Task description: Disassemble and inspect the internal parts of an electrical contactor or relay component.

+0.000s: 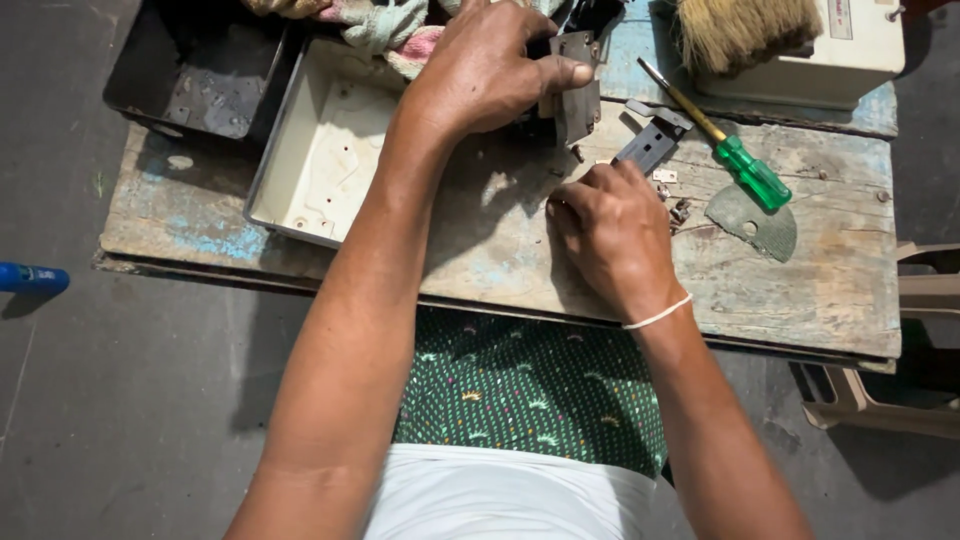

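Here the left hand (pixel 485 70) is closed around a dark metal block (pixel 575 95), thumb pressed along its front face, holding it upright at the far side of the worn wooden board (pixel 830 280). The right hand (pixel 610 235) rests knuckles-up on the board, fingers curled tight; whether they pinch anything is hidden. A black bracket (pixel 650 145) lies just beyond its fingertips, a green-handled screwdriver (pixel 735 160) beside that.

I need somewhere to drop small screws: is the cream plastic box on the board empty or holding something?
Mostly empty: the cream plastic box lies open side up, its bare floor showing; the left forearm hides its right edge.
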